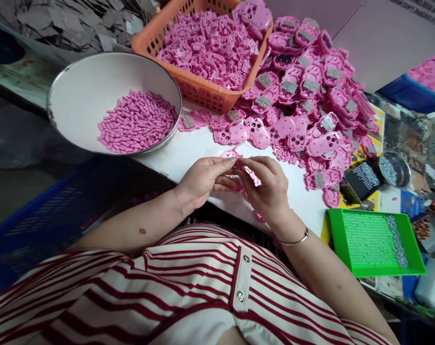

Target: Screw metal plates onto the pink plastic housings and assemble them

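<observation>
In the head view, my left hand (203,179) and my right hand (269,184) meet over the front of the white table (192,148). Their fingertips pinch a small pink plastic part (241,163), mostly hidden by the fingers. More pink pieces (253,176) show behind and below my right fingers. Just beyond lie pink phone-shaped plastic shells (258,132), some face up with dark round spots. Others in the heap (311,86) lie open side up with flat grey metal plates inside.
A white bowl (76,105) of beaded pink pieces stands left. Behind is an orange basket (203,93) of small pink parts. To the right are a green tray (377,273), a black tray (354,191) and a metal dish (406,175) with small metal pieces. A blue crate (52,206) sits lower left.
</observation>
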Tool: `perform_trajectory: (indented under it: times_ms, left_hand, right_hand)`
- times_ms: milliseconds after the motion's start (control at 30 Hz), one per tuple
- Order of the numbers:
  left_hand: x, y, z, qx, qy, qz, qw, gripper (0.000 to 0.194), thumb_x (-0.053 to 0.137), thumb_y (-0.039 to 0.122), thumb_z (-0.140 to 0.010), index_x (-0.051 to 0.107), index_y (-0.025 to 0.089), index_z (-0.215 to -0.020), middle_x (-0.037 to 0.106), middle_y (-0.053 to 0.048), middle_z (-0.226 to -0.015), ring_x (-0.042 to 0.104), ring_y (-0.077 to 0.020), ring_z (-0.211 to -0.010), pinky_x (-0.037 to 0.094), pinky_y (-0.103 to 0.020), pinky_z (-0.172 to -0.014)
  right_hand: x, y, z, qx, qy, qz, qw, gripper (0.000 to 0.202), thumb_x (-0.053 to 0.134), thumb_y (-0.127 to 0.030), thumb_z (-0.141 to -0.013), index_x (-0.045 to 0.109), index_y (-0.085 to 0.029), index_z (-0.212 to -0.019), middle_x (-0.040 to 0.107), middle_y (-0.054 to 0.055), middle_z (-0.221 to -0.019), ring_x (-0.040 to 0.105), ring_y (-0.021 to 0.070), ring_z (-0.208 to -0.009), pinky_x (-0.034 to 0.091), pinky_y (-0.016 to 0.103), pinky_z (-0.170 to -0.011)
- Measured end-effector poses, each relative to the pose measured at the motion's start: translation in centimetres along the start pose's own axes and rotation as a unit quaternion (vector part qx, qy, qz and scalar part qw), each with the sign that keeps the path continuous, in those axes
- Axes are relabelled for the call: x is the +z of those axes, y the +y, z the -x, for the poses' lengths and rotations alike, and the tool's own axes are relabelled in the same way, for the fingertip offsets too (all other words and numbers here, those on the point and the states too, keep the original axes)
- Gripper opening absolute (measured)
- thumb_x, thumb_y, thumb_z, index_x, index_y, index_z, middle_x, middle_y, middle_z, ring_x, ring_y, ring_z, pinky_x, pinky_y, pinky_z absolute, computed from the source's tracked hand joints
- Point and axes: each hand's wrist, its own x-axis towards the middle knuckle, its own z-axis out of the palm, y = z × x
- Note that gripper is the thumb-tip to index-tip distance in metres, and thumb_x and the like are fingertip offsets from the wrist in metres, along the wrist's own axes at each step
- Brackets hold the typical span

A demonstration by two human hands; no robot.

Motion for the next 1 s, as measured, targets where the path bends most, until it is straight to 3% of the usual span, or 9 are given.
perform_trajectory:
  times_ms: [100, 233, 433, 600, 700, 833, 900, 933, 1000]
  left_hand:
    - [-0.1, -0.1, 0.1, 0.006, 0.013, -0.011, 1.000, 0.018, 0.061, 0.026, -0.092, 0.069, 0.011, -0.093, 0.074, -0.005, -0.085, 0.067, -0.0085, -0.055, 0.058, -0.020, -0.057]
    - [-0.1, -0.2, 0.1, 0.015, 0.027, -0.012, 0.999, 0.026, 0.067, 0.037, -0.088, 0.067, 0.012, -0.089, 0.073, -0.004, -0.082, 0.065, -0.0076, -0.051, 0.057, -0.020, -0.052]
    - [-0.1, -0.2, -0.2, 0.047, 0.019, -0.024, 0.998, 0.023, 0.075, 0.033, -0.082, 0.066, 0.013, -0.084, 0.067, 0.002, -0.069, 0.064, -0.0071, -0.053, 0.058, -0.019, -0.056]
    - [-0.1, 0.5, -0.5, 0.049, 0.042, -0.055, 0.996, 0.009, 0.064, 0.021, -0.090, 0.063, 0.013, -0.085, 0.062, 0.005, -0.062, 0.053, -0.0035, -0.040, 0.054, -0.016, -0.047]
    - [-0.3, 0.7, -0.7, 0.037, 0.022, -0.088, 0.995, 0.007, 0.060, 0.016, -0.091, 0.061, 0.015, -0.097, 0.062, 0.005, -0.061, 0.052, -0.0042, -0.040, 0.053, -0.017, -0.045]
    - [-1.0, 0.1, -1.2, 0.072, 0.026, -0.143, 0.987, 0.014, 0.060, 0.022, -0.091, 0.059, 0.017, -0.104, 0.060, 0.007, -0.061, 0.051, -0.0054, -0.040, 0.051, -0.018, -0.045]
    - [-1.7, -0.3, -1.3, 0.161, 0.061, -0.222, 0.960, 0.018, 0.059, 0.030, -0.093, 0.060, 0.017, -0.106, 0.062, 0.005, -0.064, 0.053, -0.0067, -0.043, 0.050, -0.019, -0.047]
    - [-2.1, -0.4, -1.4, 0.230, 0.079, -0.283, 0.928, 0.020, 0.059, 0.033, -0.094, 0.062, 0.016, -0.105, 0.065, 0.003, -0.068, 0.057, -0.0083, -0.050, 0.052, -0.021, -0.053]
    - [-2.9, -0.5, -1.4, 0.371, 0.089, -0.426, 0.820, 0.022, 0.060, 0.035, -0.094, 0.067, 0.016, -0.101, 0.071, -0.004, -0.085, 0.067, -0.0143, -0.076, 0.055, -0.028, -0.074]
  right_hand:
    - [-0.2, -0.3, 0.0, 0.077, -0.010, -0.067, 0.995, 0.018, 0.063, -0.020, -0.089, 0.068, -0.021, -0.106, 0.073, 0.007, -0.098, 0.069, 0.0156, -0.088, 0.057, 0.031, -0.075]
    - [-0.5, -0.7, -0.1, 0.128, -0.013, -0.115, 0.985, 0.016, 0.064, -0.021, -0.088, 0.069, -0.021, -0.103, 0.073, 0.005, -0.096, 0.069, 0.0142, -0.086, 0.058, 0.030, -0.075]
    - [-0.7, -0.6, -0.2, 0.072, -0.062, -0.100, 0.991, 0.014, 0.067, -0.022, -0.086, 0.071, -0.020, -0.100, 0.071, 0.005, -0.087, 0.066, 0.0133, -0.080, 0.055, 0.028, -0.071]
    - [-1.0, 0.3, -0.5, 0.041, -0.069, -0.090, 0.993, 0.026, 0.062, -0.018, -0.089, 0.068, -0.025, -0.113, 0.068, 0.008, -0.107, 0.065, 0.0164, -0.099, 0.056, 0.033, -0.082]
    - [-1.0, 0.8, -0.5, 0.049, -0.114, -0.140, 0.982, 0.030, 0.058, -0.017, -0.091, 0.065, -0.025, -0.120, 0.070, 0.007, -0.107, 0.067, 0.0154, -0.099, 0.056, 0.032, -0.085]
    - [-1.0, 1.1, -0.3, 0.054, -0.128, -0.147, 0.979, 0.018, 0.062, -0.019, -0.089, 0.069, -0.023, -0.105, 0.073, 0.004, -0.094, 0.069, 0.0137, -0.087, 0.056, 0.028, -0.077]
    - [-0.9, 1.4, -0.4, 0.077, -0.092, -0.118, 0.986, 0.013, 0.065, -0.021, -0.087, 0.071, -0.022, -0.099, 0.073, 0.004, -0.093, 0.069, 0.0142, -0.086, 0.056, 0.028, -0.075]
    - [-0.9, 1.7, -0.6, 0.093, -0.071, -0.095, 0.989, 0.011, 0.066, -0.021, -0.087, 0.071, -0.022, -0.096, 0.073, 0.005, -0.092, 0.069, 0.0146, -0.085, 0.056, 0.029, -0.073]
    - [-0.7, 2.4, -0.9, 0.115, -0.049, -0.038, 0.991, 0.009, 0.066, -0.022, -0.086, 0.072, -0.020, -0.093, 0.073, 0.006, -0.090, 0.068, 0.0157, -0.081, 0.054, 0.030, -0.070]
